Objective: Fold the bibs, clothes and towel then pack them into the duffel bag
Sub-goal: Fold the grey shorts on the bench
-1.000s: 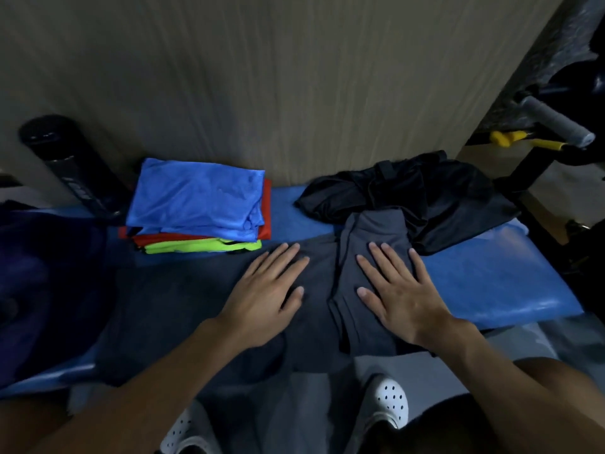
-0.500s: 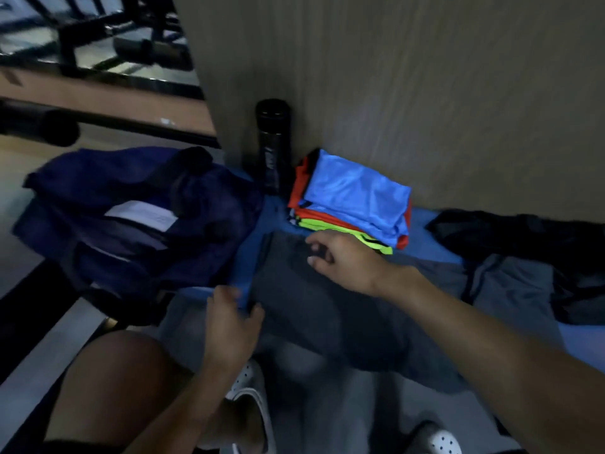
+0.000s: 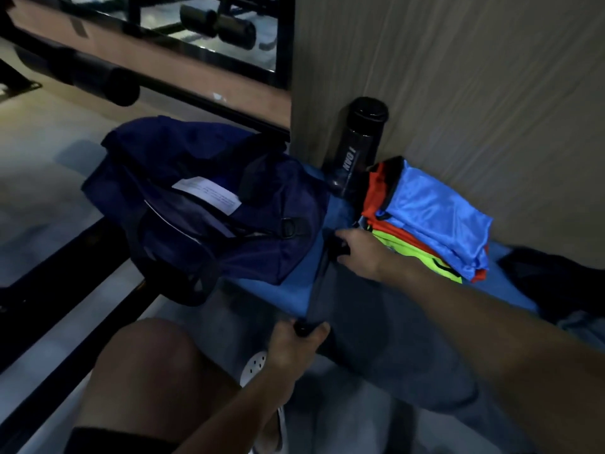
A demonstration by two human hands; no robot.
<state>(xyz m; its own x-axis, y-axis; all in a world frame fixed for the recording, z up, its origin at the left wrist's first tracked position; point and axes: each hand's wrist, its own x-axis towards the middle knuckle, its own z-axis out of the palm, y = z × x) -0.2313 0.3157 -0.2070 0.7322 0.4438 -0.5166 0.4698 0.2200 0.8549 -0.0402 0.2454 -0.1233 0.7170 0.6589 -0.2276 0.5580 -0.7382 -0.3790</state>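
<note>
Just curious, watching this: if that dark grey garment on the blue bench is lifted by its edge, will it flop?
Probably floppy: the dark grey cloth garment sags over the front edge of the blue padded bench. Likely light too, since the left hand and right hand hold its edge by a pinch of the fingers alone.

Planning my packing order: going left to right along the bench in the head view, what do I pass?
duffel bag → black bottle → stack of folded bibs → black garment. The grey garment, gripped by the left hand and right hand, spans the middle, so it is left out.
</note>
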